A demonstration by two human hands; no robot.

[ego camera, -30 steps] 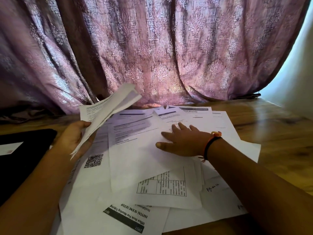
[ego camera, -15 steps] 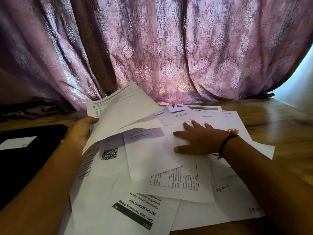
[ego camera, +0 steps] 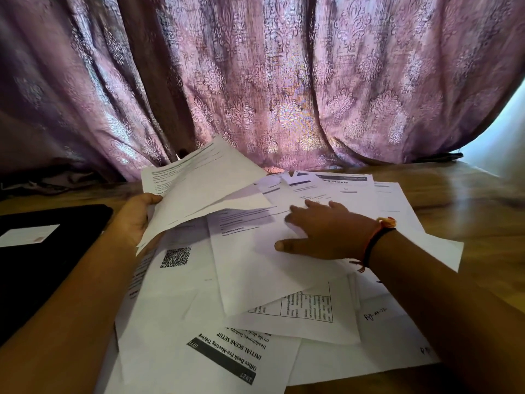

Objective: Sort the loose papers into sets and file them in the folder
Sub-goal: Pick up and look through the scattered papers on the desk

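Several loose white printed papers [ego camera: 255, 302] lie overlapping across the wooden table. My left hand [ego camera: 136, 220] grips a small bundle of sheets [ego camera: 199, 191] by their left edge and holds them lifted above the pile, fanned toward the right. My right hand [ego camera: 326, 231] lies flat on the papers in the middle of the pile, fingers straight and spread, pressing a sheet down. A black folder [ego camera: 42, 257] with a white label [ego camera: 28, 236] lies shut on the table at the left.
A purple patterned curtain [ego camera: 284, 81] hangs right behind the table. Bare wooden table surface [ego camera: 468, 211] shows at the right. A pale wall [ego camera: 505, 137] is at the far right edge.
The bundle in my left hand has tilted down and fanned out over the pile. My right hand has slid slightly forward and right on the papers.
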